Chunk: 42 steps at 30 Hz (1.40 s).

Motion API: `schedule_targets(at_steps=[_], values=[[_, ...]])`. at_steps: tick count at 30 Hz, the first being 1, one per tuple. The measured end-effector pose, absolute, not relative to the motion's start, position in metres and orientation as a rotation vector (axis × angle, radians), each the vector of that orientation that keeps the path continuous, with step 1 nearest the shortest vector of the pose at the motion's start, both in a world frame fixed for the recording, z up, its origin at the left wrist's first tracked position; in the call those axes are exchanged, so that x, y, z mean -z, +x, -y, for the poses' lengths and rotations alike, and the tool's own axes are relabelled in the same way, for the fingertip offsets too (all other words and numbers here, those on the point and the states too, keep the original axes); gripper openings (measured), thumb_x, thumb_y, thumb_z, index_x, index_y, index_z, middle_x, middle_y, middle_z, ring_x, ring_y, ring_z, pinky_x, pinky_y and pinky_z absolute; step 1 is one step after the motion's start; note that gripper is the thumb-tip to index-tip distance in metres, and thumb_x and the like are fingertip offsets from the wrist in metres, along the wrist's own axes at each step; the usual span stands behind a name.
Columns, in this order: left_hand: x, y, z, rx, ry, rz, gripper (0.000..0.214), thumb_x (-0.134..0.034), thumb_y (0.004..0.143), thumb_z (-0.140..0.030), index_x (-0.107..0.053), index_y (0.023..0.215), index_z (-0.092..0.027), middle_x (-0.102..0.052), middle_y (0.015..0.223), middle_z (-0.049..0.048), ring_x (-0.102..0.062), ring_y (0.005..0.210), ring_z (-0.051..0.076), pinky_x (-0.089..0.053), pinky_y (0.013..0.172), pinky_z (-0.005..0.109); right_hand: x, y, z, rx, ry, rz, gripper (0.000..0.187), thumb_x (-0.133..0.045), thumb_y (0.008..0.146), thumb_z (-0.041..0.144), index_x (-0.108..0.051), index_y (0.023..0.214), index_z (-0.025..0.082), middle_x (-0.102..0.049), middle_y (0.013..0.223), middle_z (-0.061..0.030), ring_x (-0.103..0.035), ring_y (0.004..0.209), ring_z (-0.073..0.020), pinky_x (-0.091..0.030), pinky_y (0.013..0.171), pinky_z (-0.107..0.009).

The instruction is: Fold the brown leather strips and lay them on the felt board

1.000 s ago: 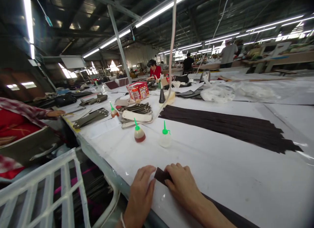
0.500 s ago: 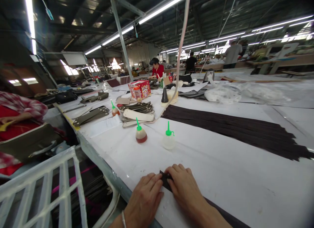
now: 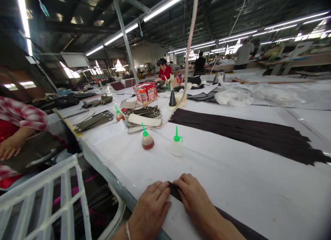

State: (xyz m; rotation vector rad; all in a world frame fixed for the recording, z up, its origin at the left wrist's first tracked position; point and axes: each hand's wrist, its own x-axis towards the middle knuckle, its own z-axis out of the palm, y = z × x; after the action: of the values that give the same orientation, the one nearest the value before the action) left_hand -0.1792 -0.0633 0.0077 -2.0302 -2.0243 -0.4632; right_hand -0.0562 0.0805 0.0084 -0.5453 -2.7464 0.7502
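Observation:
A dark strip (image 3: 174,191) of fabric or leather lies on the white tabletop near its front edge and runs off to the lower right under my right forearm. My left hand (image 3: 153,206) holds the left edge of its far end, fingers close together and fingertips pressed against it. From the other side, my right hand (image 3: 192,195) grips the same end with curled fingers and thumb. Beyond my hands stand two green-tipped squeeze bottles, one with reddish-brown liquid (image 3: 147,142) and one with clear or whitish contents (image 3: 177,147).
Many dark strips (image 3: 243,135) lie spread at the right. Pale and olive straps (image 3: 144,120) are stacked farther back, near a red box (image 3: 147,91). A hose (image 3: 190,40) hangs over the table. A white rack (image 3: 64,195) and a seated co-worker (image 3: 23,116) are at left.
The strip's end, raised or folded between my fingers before, now lies flatter. My hands have barely moved. The co-worker's hand at left has moved down onto the olive bag.

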Motion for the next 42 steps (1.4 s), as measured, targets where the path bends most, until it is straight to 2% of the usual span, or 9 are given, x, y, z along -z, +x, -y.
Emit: schedule_targets(at_steps=[9,20,31,35,39,42], values=[[-0.006,-0.18,0.065,0.411,-2.049,2.014,0.033,-0.049,0.09,-0.014,-0.054,0.122,-0.01,-0.061,0.126,0.0123,-0.057,0.114,0.027,-0.054,0.094,0.046,-0.011,-0.05,-0.075,-0.649,-0.421,2.743,0.031,-0.052,0.086,-0.002,-0.066,0.102,0.02,-0.059,0.094,-0.0044,-0.051,0.09,-0.0214,-0.042,0.081,-0.033],[-0.005,-0.183,0.065,0.417,-2.08,2.044,0.036,-0.048,0.09,-0.012,-0.052,0.125,-0.012,-0.059,0.128,0.0109,-0.055,0.116,0.026,-0.051,0.098,0.044,-0.005,-0.048,-0.075,-0.413,-0.257,2.805,0.029,-0.061,0.087,0.007,-0.059,0.114,0.017,-0.058,0.098,-0.0037,-0.048,0.087,-0.0208,-0.034,0.078,-0.036],[-0.011,-0.188,0.071,0.489,-2.003,2.143,0.034,-0.049,0.091,-0.015,-0.055,0.124,-0.018,-0.056,0.128,0.0115,-0.054,0.117,0.025,-0.05,0.099,0.045,-0.011,-0.049,-0.075,-0.257,-0.249,2.876,0.043,-0.052,0.087,0.006,-0.05,0.127,0.022,-0.059,0.104,-0.0043,-0.047,0.091,-0.0232,-0.029,0.076,-0.04],[-0.016,-0.188,0.067,0.472,-2.085,2.115,0.038,-0.046,0.09,-0.011,-0.051,0.127,-0.016,-0.055,0.132,0.0101,-0.051,0.121,0.023,-0.047,0.103,0.043,-0.012,-0.052,-0.074,-0.219,-0.275,2.881,0.043,-0.05,0.086,0.005,-0.052,0.125,0.023,-0.059,0.101,-0.0049,-0.048,0.089,-0.0241,-0.029,0.074,-0.04],[-0.022,-0.191,0.062,0.41,-2.172,2.073,0.032,-0.041,0.092,-0.009,-0.053,0.121,-0.015,-0.052,0.137,0.0105,-0.047,0.126,0.024,-0.045,0.104,0.044,-0.01,-0.053,-0.076,-0.182,-0.384,2.848,0.042,-0.048,0.084,-0.001,-0.054,0.121,0.017,-0.06,0.1,-0.0068,-0.049,0.089,-0.0245,-0.03,0.077,-0.039],[-0.029,-0.194,0.059,0.395,-2.258,2.04,0.03,-0.041,0.091,-0.007,-0.055,0.115,-0.016,-0.056,0.132,0.0088,-0.047,0.126,0.022,-0.044,0.104,0.042,-0.008,-0.048,-0.081,-0.204,-0.427,2.845,0.03,-0.051,0.084,-0.002,-0.06,0.106,0.017,-0.059,0.096,-0.0058,-0.049,0.087,-0.024,-0.032,0.077,-0.037]])
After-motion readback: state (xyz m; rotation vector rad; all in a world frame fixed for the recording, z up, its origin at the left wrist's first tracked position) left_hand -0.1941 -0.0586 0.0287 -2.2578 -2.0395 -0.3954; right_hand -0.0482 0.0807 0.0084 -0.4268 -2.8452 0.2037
